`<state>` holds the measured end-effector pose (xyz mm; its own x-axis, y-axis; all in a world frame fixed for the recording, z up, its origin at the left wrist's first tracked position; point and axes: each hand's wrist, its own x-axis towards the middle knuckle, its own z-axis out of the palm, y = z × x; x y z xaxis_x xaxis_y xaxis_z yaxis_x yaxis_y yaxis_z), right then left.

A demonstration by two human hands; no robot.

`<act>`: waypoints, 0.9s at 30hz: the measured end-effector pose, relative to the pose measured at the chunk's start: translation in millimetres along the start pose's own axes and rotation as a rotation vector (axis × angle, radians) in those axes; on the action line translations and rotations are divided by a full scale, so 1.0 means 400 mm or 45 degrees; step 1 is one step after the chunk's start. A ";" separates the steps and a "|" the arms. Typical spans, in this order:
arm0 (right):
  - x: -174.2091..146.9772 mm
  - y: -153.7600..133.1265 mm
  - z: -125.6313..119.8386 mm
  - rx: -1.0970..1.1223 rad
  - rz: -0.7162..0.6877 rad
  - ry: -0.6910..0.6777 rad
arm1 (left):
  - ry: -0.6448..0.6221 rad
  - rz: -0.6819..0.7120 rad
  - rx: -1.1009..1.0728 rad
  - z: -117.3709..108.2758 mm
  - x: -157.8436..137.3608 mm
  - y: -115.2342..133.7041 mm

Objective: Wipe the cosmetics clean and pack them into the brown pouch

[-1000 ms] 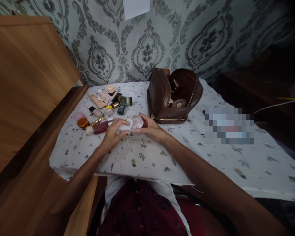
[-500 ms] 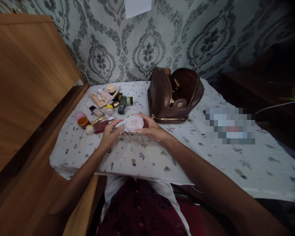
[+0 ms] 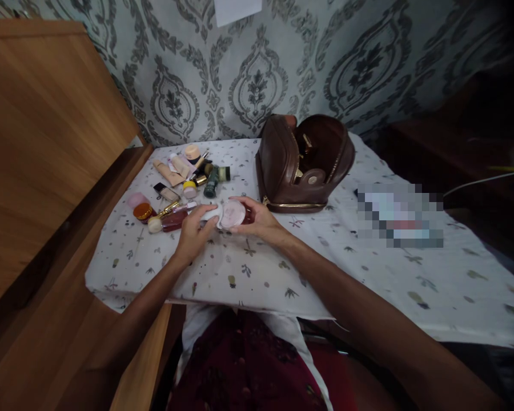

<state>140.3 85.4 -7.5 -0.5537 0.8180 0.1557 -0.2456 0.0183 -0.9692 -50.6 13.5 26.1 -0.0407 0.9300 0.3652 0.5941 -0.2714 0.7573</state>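
Observation:
My right hand point(image 3: 261, 221) is closed on a round, pale pink compact point(image 3: 232, 213), thumb along its near edge and fingers behind. A dark red part shows between the compact and the right palm; I cannot make out what it is. My left hand point(image 3: 196, 228) pinches a whitish, crumpled piece point(image 3: 212, 215) at the compact's left side, which looks like a plastic wrapper. Both hands are just above the table. Close by the left hand lie a tube of dark pink liquid point(image 3: 175, 220) and a dark green tube point(image 3: 211, 184).
Several cosmetics lie at the back left, among them a beige tube point(image 3: 168, 172), a yellow-lidded jar point(image 3: 189, 189) and an orange-lidded jar point(image 3: 143, 212). An open brown leather bag point(image 3: 278, 165) stands behind my right hand. A blurred-out flat object point(image 3: 400, 216) lies to the right.
The compact has turned slightly in my hands, and the dark red part beside my right palm shows more. The whitish piece in my left fingers looks more bunched up.

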 end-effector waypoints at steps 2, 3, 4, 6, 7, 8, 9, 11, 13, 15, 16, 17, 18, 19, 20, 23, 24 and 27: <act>0.002 0.002 -0.001 -0.010 -0.003 0.002 | -0.001 0.135 0.082 -0.003 -0.003 0.009; 0.002 0.003 -0.001 -0.013 -0.007 0.000 | -0.016 0.192 0.110 -0.004 -0.005 0.015; 0.003 0.003 0.000 -0.018 -0.015 -0.003 | -0.039 0.240 0.132 -0.004 -0.007 0.022; 0.001 0.005 0.004 -0.039 -0.033 -0.023 | -0.103 0.326 0.168 -0.004 -0.010 0.036; -0.001 0.005 0.007 -0.059 -0.042 -0.042 | -0.135 0.371 0.188 -0.004 -0.010 0.044; -0.004 0.006 0.010 -0.087 -0.051 -0.061 | -0.165 0.418 0.210 -0.003 -0.009 0.051; -0.007 0.007 0.012 -0.126 -0.059 -0.078 | -0.194 0.464 0.233 -0.002 -0.006 0.056; -0.010 0.011 0.016 -0.216 -0.073 -0.092 | -0.239 0.522 0.286 -0.001 0.005 0.061; -0.010 0.016 0.017 -0.264 -0.101 -0.095 | -0.253 0.500 0.330 -0.002 0.020 0.054; -0.006 0.020 0.015 -0.224 -0.125 -0.083 | -0.236 0.418 0.345 -0.005 0.033 0.038; -0.003 0.021 0.013 -0.178 -0.121 -0.069 | -0.219 0.371 0.338 -0.007 0.038 0.028; -0.001 0.021 0.010 -0.128 -0.104 -0.052 | -0.198 0.323 0.322 -0.008 0.041 0.017; 0.001 0.020 0.008 -0.084 -0.078 -0.032 | -0.176 0.273 0.296 -0.009 0.041 0.007; 0.003 0.020 0.006 -0.048 -0.049 -0.014 | -0.160 0.216 0.258 -0.010 0.040 -0.002; 0.004 0.019 0.004 -0.024 -0.027 -0.001 | -0.152 0.150 0.207 -0.010 0.037 -0.009; 0.005 0.016 0.002 -0.014 -0.047 0.049 | -0.172 -0.075 -0.045 -0.003 0.022 -0.022; 0.006 0.016 0.002 -0.021 -0.072 0.071 | -0.176 -0.143 -0.148 0.001 0.017 -0.023; 0.004 0.019 0.008 -0.064 -0.143 0.113 | -0.182 -0.311 -0.410 0.015 0.003 -0.019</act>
<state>135.1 85.2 -13.9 -0.4518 0.8568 0.2486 -0.2606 0.1397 -0.9553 -50.3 18.2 17.6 -0.0239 0.9954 0.0923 0.2987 -0.0810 0.9509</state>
